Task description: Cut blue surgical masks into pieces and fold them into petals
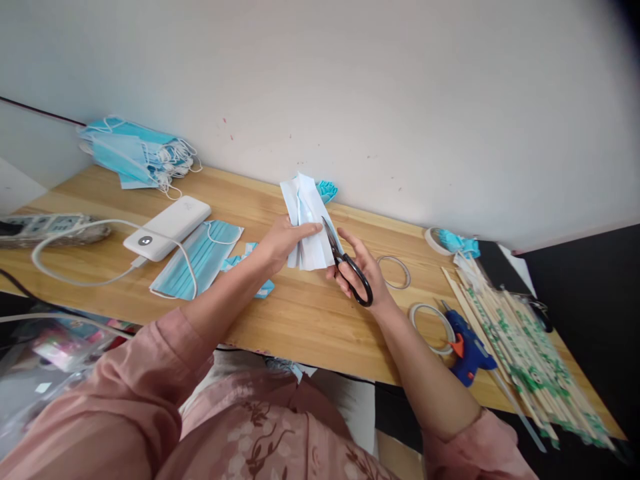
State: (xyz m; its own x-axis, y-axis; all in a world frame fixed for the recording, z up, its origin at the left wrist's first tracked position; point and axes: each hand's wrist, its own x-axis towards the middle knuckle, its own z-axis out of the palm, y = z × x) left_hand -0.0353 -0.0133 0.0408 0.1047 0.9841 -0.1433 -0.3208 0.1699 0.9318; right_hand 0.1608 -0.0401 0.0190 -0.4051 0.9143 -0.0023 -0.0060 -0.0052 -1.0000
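My left hand (284,241) pinches a folded white and pale blue face mask (311,200) above the middle of the table, thumb across its front. In my right hand (367,270) is a pair of scissors (354,275) with black handles. Their blades lie against the right side of the mask, pointing up and away from me; I cannot tell whether they have cut into it. Behind the mask, by the wall, sits a small gathered blue piece (327,191). Blue cut scraps (265,289) lie below my left forearm.
At left are a pile of masks (130,152), a white power bank (167,227) with its cable, a flat blue mask (200,260) and a power strip (55,228). At right are tape rolls (434,325), a blue glue gun (470,350) and wrapped chopsticks (535,360).
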